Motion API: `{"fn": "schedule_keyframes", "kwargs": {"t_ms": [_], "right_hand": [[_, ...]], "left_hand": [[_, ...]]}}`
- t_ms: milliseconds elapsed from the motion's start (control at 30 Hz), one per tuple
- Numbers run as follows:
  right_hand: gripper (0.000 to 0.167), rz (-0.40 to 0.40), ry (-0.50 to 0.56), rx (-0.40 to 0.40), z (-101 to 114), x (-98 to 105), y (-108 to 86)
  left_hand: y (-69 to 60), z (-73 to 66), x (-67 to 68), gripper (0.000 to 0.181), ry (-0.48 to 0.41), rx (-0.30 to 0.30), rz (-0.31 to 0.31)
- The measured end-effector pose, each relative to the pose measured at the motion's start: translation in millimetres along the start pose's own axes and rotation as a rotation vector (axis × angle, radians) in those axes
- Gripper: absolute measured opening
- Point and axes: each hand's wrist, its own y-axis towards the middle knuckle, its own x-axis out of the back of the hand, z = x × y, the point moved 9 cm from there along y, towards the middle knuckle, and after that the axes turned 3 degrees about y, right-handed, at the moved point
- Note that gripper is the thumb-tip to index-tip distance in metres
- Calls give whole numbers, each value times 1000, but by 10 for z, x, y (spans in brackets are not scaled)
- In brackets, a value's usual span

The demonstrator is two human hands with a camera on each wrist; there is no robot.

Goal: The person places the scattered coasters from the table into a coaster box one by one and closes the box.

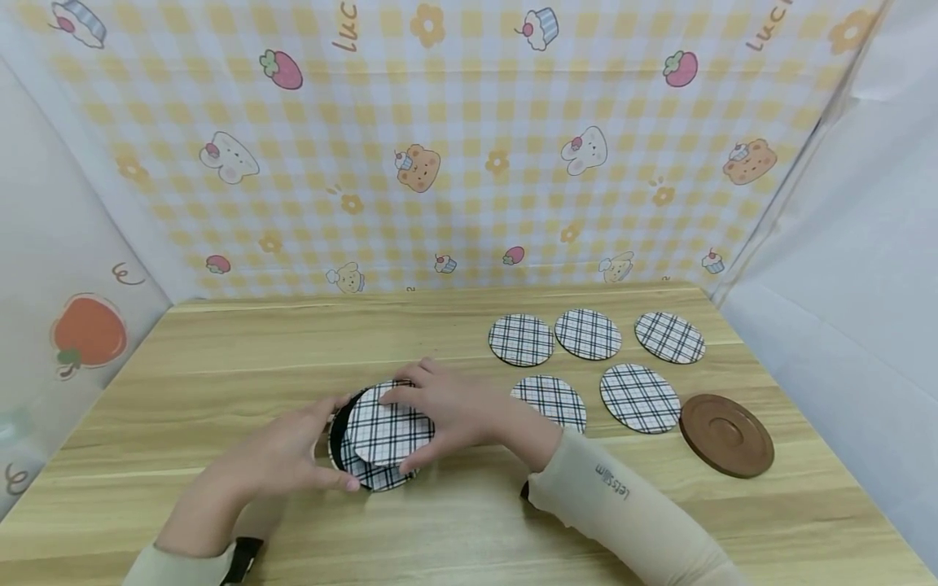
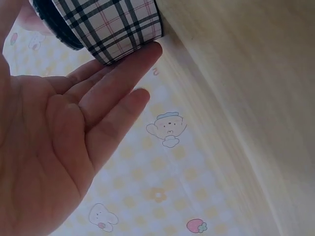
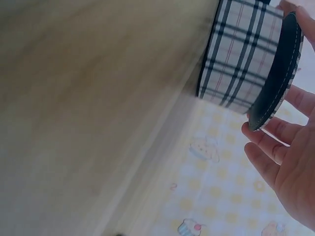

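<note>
Coaster (image 1: 391,431) in right hand (image 1: 456,404), holder (image 3: 240,56) beneath

Bright, soft light fills the head view; both wrist views blur the tabletop (image 3: 93,123).

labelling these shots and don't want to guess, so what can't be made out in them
Plaid holder: left wrist view, cut off by the top edge; head view, the held coaster hides most of its opening.
One table coaster: head view, lower part hidden by the right forearm.
Right hand: right wrist view, partly cut off by the right edge.
</note>
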Motion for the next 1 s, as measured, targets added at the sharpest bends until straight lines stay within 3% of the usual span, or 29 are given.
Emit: {"fn": "schedule_keyframes", "kwargs": {"t_ms": [200, 467, 733, 1000], "right_hand": [[83, 17, -43, 25, 90, -49, 86], [85, 69, -127, 0, 150, -113, 169], [86, 99, -123, -35, 143, -128, 196], [84, 58, -63, -66, -4, -59, 71]], "left_hand": [[15, -1, -12, 110, -27, -8, 14], [14, 14, -20, 110, -45, -8, 26], [11, 12, -14, 106, -71, -10, 34], [13, 6, -12, 103, -75, -22, 24]]}}
